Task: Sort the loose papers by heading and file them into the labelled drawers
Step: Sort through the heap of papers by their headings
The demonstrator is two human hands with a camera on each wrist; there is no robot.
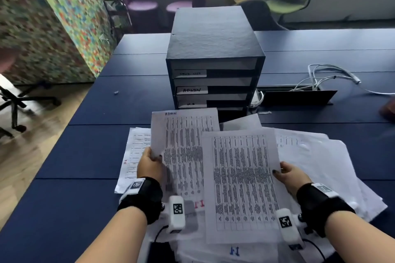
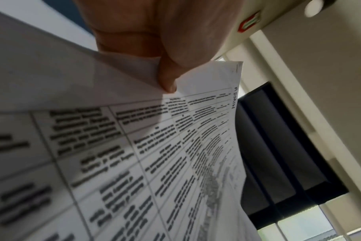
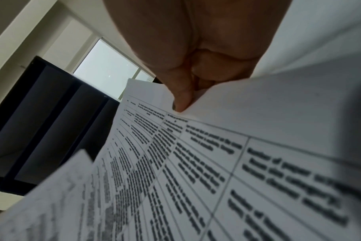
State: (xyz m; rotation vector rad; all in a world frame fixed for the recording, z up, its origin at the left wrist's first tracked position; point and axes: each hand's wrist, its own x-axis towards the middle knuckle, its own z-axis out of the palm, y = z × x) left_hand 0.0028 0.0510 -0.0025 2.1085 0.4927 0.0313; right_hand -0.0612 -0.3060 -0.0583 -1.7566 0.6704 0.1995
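Observation:
My left hand (image 1: 152, 159) pinches the left edge of a printed sheet headed ADMIN (image 1: 183, 141), lifted off the pile; the thumb (image 2: 167, 76) lies on its face in the left wrist view. With thumb on top, my right hand (image 1: 285, 172) pinches the right edge of a second printed sheet (image 1: 241, 186), which overlaps the first; its heading does not show. A black drawer unit (image 1: 213, 57) stands just behind, with white labels, the middle one reading ADMIN (image 1: 192, 90). More loose papers (image 1: 316, 156) lie spread on the blue table (image 1: 89, 134) beneath both hands.
White cables (image 1: 329, 74) and a dark cable tray flap (image 1: 299, 97) sit right of the drawers. An office chair base (image 1: 19, 102) stands on the wooden floor at left. A patterned partition (image 1: 53, 23) and chairs lie beyond the table.

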